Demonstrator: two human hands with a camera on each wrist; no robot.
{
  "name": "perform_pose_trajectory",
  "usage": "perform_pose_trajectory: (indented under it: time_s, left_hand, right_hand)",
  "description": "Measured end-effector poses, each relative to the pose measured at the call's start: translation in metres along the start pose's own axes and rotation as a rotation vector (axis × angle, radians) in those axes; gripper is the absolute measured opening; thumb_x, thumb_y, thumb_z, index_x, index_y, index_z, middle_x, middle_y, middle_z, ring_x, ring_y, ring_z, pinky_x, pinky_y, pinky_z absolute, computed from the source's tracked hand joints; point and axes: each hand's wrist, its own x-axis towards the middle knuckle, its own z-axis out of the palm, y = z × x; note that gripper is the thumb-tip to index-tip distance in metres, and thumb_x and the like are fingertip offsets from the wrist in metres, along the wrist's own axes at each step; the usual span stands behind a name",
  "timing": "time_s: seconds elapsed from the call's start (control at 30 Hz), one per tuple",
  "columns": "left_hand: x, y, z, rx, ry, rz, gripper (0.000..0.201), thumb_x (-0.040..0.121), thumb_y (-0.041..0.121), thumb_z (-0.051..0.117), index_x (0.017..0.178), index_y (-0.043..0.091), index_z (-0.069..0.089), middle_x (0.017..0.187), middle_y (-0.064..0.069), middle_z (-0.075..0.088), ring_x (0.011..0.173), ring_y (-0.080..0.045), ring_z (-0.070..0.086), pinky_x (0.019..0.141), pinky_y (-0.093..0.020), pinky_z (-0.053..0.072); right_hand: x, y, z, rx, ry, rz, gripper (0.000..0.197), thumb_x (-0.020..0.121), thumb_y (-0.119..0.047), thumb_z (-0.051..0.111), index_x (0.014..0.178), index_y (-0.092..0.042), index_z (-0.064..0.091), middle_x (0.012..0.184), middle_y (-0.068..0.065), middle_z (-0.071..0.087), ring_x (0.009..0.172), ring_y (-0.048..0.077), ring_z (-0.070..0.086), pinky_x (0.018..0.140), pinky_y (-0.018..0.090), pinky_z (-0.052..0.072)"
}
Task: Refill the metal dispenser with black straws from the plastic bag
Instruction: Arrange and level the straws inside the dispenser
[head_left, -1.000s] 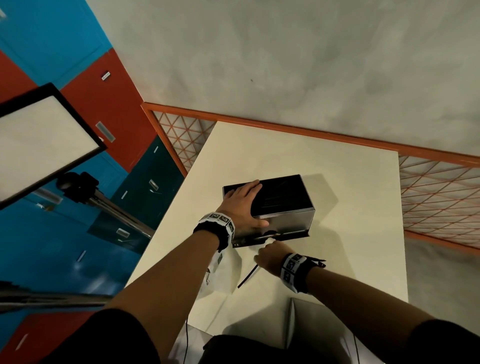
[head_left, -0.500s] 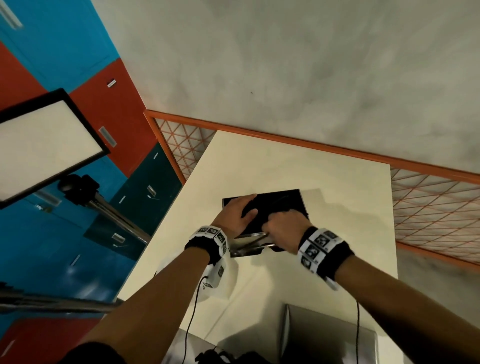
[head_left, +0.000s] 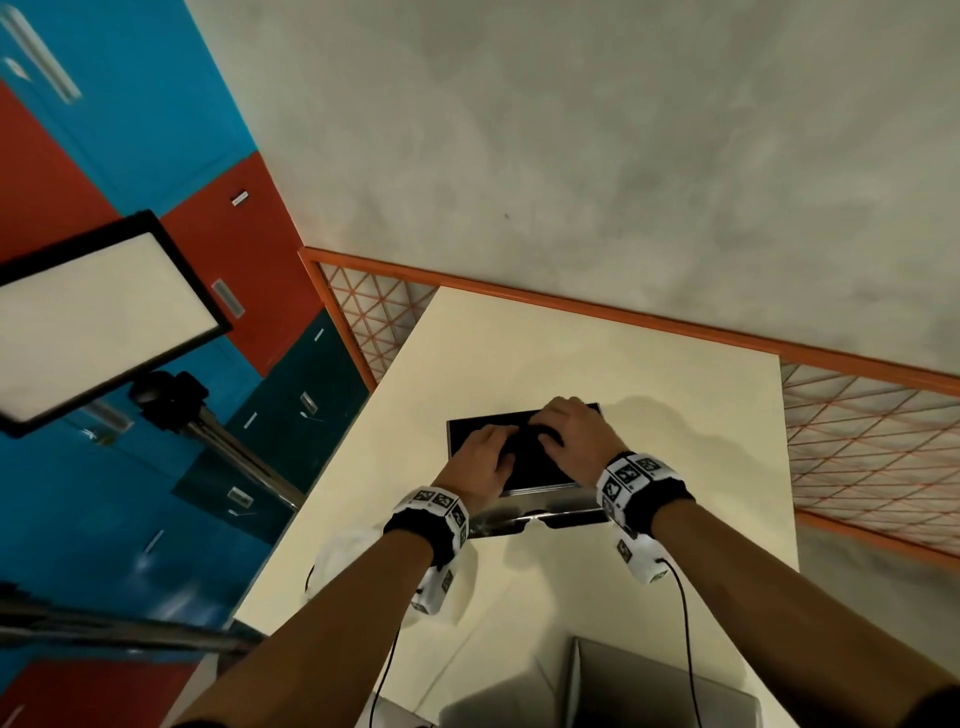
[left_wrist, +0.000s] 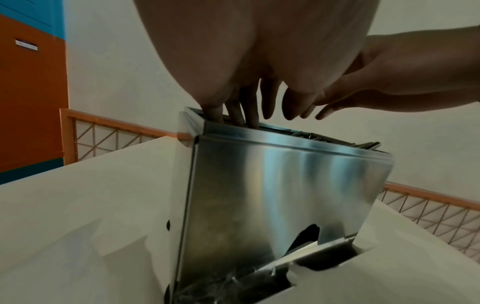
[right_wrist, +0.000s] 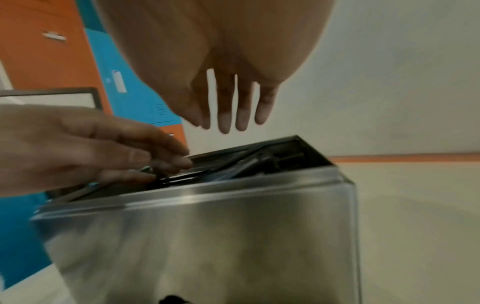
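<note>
The metal dispenser (head_left: 540, 501) stands on the cream table (head_left: 623, 364) with its top open and black straws (right_wrist: 233, 166) lying inside, some askew. My left hand (head_left: 493, 447) lies over the left half of the opening, and its straight fingers (left_wrist: 241, 119) dip in onto the straws. The right hand (head_left: 561, 431) is over the right half; in the right wrist view its straight fingers (right_wrist: 228, 123) hover just above the straws and hold nothing. The clear plastic bag (head_left: 337, 561) lies crumpled under my left wrist at the table's left edge.
A flat grey metal piece (head_left: 649, 686) lies at the table's near edge. An orange lattice rail (head_left: 857, 441) borders the table on the far and right sides. A light panel on a stand (head_left: 93, 322) is at the left. Cables hang from both wristbands.
One second ago my right hand was low on the table in front of the dispenser beside a loose black straw. It has risen to the dispenser's open top, beside the left hand.
</note>
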Motion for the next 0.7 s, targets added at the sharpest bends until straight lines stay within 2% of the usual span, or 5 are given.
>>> perform_pose_trajectory:
  time_s: [0.13,0.3,0.43,0.53,0.7]
  left_hand:
    - [-0.001,-0.004,0.004,0.070,-0.042,-0.030,0.060,0.102,0.037,0.053,0.154,0.015,0.035,0.156,-0.003,0.034,0.144,-0.022,0.032,0.119,-0.034,0.029]
    - [0.016,-0.007,0.013,0.202,-0.128,-0.054,0.081,0.095,0.056,0.055,0.158,0.015,0.024,0.163,-0.006,0.024,0.150,-0.026,0.022,0.123,-0.042,0.021]
    - [0.025,-0.007,0.020,0.321,-0.202,-0.090,0.087,0.092,0.063,0.051,0.159,0.019,0.018,0.165,-0.005,0.021,0.151,-0.027,0.020,0.123,-0.049,0.018]
    - [0.024,0.000,0.024,0.268,-0.212,-0.122,0.083,0.094,0.060,0.050,0.160,0.019,0.019,0.161,-0.007,0.024,0.147,-0.031,0.026,0.121,-0.048,0.022]
    - [0.016,0.004,0.028,0.311,-0.221,-0.082,0.071,0.102,0.056,0.036,0.160,0.018,0.018,0.153,-0.011,0.032,0.137,-0.034,0.035,0.115,-0.046,0.030]
  right_hand:
    - [-0.013,0.023,0.006,0.130,0.195,0.306,0.032,0.096,-0.020,0.052,0.125,-0.008,0.058,0.125,0.007,0.053,0.112,0.027,0.054,0.099,0.034,0.044]
    - [-0.022,0.016,0.023,0.214,0.144,0.451,0.045,0.101,-0.025,0.044,0.140,-0.003,0.041,0.144,0.014,0.041,0.129,0.031,0.044,0.109,0.035,0.037]
    - [-0.022,0.005,0.041,0.033,0.072,0.464,0.055,0.102,-0.034,0.027,0.143,0.001,0.039,0.146,0.018,0.041,0.136,0.031,0.035,0.120,0.038,0.019]
    - [-0.023,-0.003,0.044,0.074,0.075,0.463,0.055,0.102,-0.032,0.039,0.146,0.002,0.033,0.146,0.019,0.037,0.133,0.033,0.040,0.115,0.039,0.031]
    - [-0.020,-0.002,0.031,-0.037,0.176,0.334,0.043,0.096,-0.024,0.048,0.132,0.001,0.045,0.127,0.016,0.046,0.116,0.032,0.049,0.104,0.042,0.043]
